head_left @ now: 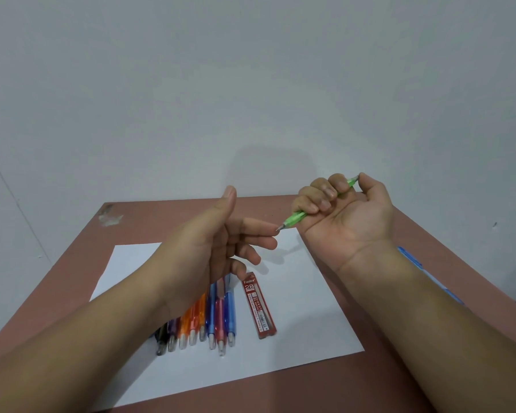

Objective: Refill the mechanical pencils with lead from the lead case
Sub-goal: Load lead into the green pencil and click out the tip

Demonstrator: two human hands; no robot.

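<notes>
A: Green pencil (pixel 295 218) — where is it sitting?
B: The right hand (pixel 340 210) is gripping it in a fist, tip slanting down-left, thumb on the button end

A: And the left hand (pixel 221 248)?
B: Hanging loose, holding nothing, forefinger touching the tip. The lead case (pixel 258 305) is lying on the paper (pixel 310 308) below, nearer the left hand, beside the other pencils (pixel 203 320)

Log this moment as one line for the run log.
right hand: grips green pencil | left hand: open, index fingertip at pencil tip | lead case: on paper
</notes>
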